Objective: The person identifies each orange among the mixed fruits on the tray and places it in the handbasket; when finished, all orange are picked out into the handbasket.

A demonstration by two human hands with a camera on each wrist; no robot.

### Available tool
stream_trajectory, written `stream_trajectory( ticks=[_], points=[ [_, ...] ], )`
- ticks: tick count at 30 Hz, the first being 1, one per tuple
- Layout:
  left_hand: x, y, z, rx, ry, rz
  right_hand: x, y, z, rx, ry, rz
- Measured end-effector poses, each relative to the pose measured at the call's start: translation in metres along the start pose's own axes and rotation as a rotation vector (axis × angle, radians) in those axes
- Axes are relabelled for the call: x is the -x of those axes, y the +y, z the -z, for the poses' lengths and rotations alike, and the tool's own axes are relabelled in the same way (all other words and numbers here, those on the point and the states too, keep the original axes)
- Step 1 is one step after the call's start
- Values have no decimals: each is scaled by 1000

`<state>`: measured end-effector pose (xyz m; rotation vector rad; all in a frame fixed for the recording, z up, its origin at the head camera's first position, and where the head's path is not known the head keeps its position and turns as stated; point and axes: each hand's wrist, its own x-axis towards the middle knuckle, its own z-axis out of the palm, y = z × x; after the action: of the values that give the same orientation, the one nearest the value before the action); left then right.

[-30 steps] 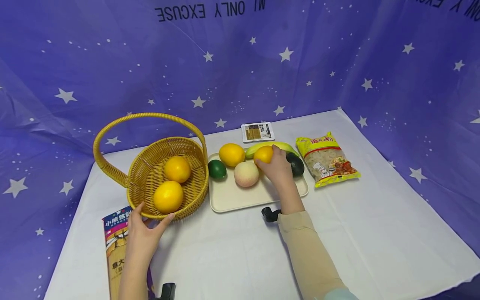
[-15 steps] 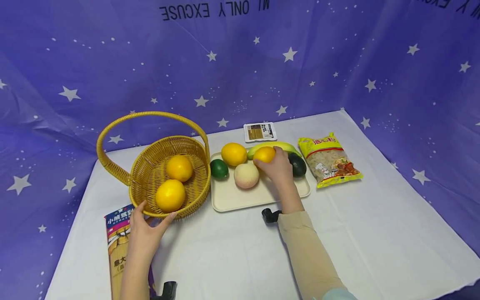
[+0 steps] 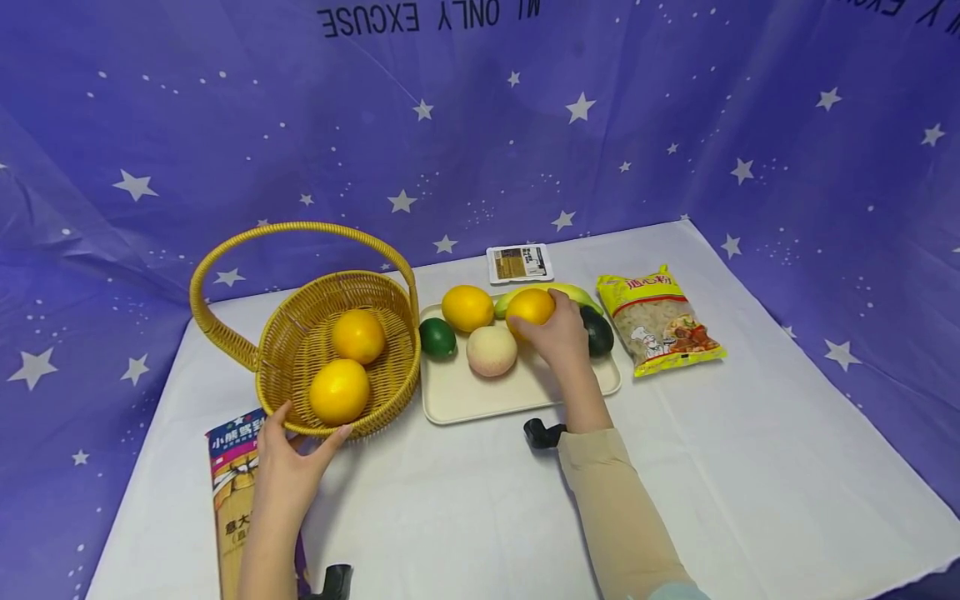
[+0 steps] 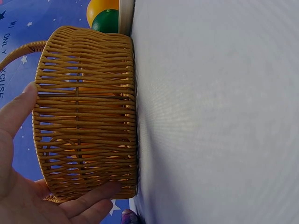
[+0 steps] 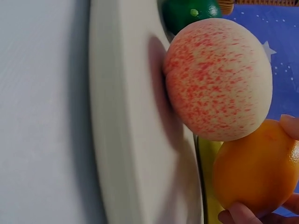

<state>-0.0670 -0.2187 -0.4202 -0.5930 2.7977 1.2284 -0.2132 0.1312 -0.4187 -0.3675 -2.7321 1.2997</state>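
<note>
Right hand (image 3: 561, 337) clasps an orange (image 3: 530, 307) above the tray (image 3: 465, 396); left hand (image 3: 291, 462) rests on the wicker basket (image 3: 390, 408).
The right thumb and fingers curl round the orange's sides, with the peach (image 3: 492, 351) just left of that hand, the dark green fruit (image 3: 597, 333) just right of it, and a long yellow-green piece (image 3: 577, 293) just beyond. The left thumb and fingers lie spread apart against the basket's near side, thumb at the rim; just beyond that hand, two yellow-orange fruits (image 3: 341, 392) sit inside the basket.
</note>
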Motion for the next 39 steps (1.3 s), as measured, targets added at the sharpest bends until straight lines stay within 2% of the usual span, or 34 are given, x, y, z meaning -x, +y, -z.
stream_trajectory(
  ticks=[7,17,23,29,34,39],
  points=[
    [0,-2,-1,17,15,-9,3,-4,4,-49,40,32],
    [-1,-1,-1,23,8,-3,17,-24,13,-229,27,86],
    [0,0,0,15,3,4,35,-42,14,-314,-29,155],
    [0,0,0,11,3,2,54,-59,5,-377,-131,224],
    [0,0,-1,3,7,-4,70,-70,-8,-418,-195,273],
    [0,0,0,-2,14,-6,82,-78,-30,-492,-280,334]
  ],
)
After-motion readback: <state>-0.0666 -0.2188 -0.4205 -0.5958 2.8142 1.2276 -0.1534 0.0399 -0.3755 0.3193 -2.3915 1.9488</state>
